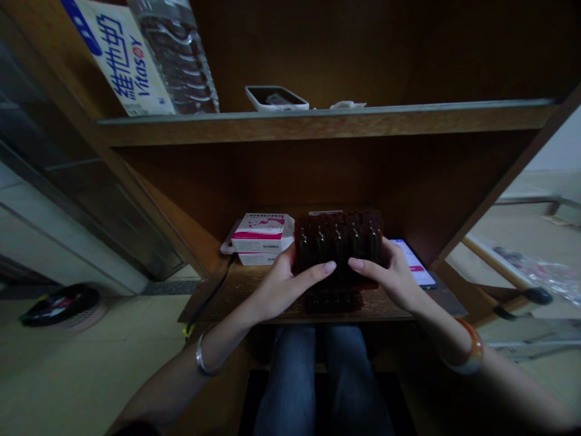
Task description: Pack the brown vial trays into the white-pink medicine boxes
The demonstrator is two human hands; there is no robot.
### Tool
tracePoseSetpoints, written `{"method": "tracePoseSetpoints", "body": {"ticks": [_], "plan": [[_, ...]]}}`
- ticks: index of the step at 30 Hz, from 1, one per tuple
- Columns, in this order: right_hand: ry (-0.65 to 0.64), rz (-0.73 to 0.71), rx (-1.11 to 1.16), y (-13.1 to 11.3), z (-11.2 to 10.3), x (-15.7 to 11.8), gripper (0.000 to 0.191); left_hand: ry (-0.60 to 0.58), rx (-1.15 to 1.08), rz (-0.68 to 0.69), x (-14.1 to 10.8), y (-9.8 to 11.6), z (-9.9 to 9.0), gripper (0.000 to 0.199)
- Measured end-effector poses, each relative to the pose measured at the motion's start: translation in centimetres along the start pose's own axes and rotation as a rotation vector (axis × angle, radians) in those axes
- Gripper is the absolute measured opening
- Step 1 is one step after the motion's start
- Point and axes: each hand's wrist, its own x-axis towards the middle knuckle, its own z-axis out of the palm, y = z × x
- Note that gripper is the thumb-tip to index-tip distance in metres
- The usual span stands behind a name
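Both of my hands grip a dark brown, see-through blister tray of ampoules (pixel 336 242), held upright above the shelf board. My left hand (pixel 295 275) closes on its left side, with the thumb across the front. On the right side my right hand (pixel 385 269) does the same, and the two thumb tips nearly meet. Fingers behind the tray are hidden. Just below it, another dark brown piece (pixel 333 301) lies at the board's front edge; whether it is separate I cannot tell. A white and pink box (pixel 259 233) stands beside my left hand.
A lit phone (pixel 415 263) lies right of my right hand. A black cable (pixel 213 297) hangs over the board's left edge. The upper shelf (pixel 327 124) holds a Vitasoy carton (pixel 122 57), a water bottle (pixel 177 57) and a white-rimmed tray (pixel 276 99). A basket (pixel 63 306) stands on the floor.
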Motion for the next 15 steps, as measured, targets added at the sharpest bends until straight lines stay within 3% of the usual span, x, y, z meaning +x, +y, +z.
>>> {"method": "tracePoseSetpoints", "body": {"ticks": [10,15], "plan": [[0.006,0.076,0.018,0.01,0.26,0.11,0.036,0.037,-0.031,-0.028,0.50,-0.15,-0.19,0.039],[-0.015,0.045,-0.014,-0.05,0.19,0.20,0.038,0.053,-0.039,-0.010,0.59,-0.04,-0.27,0.038]]}}
